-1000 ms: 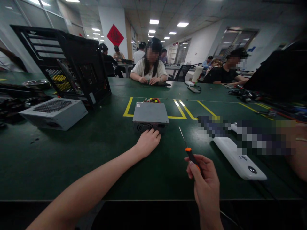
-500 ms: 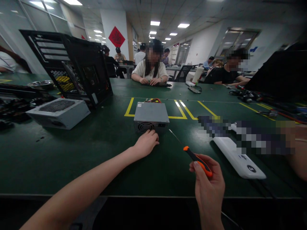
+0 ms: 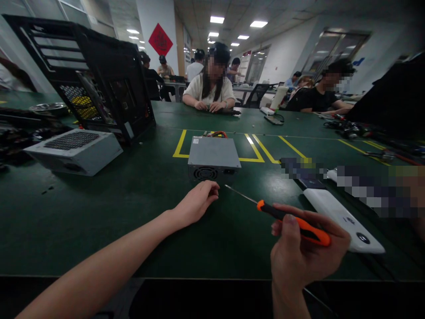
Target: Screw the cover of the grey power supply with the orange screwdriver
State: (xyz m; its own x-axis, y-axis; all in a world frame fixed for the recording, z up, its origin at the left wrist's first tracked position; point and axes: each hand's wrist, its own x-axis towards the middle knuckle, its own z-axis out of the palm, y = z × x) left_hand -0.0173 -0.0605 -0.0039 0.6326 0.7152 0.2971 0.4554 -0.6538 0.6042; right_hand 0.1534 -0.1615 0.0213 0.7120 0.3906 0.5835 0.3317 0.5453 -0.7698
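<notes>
right hand (image 3: 307,259), lower right, grips screwdriver (image 3: 270,210), shaft angled up-left. left hand (image 3: 195,202), centre, curls inward; cannot tell its grip.

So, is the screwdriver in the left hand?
No, the right hand grips the screwdriver.
</notes>
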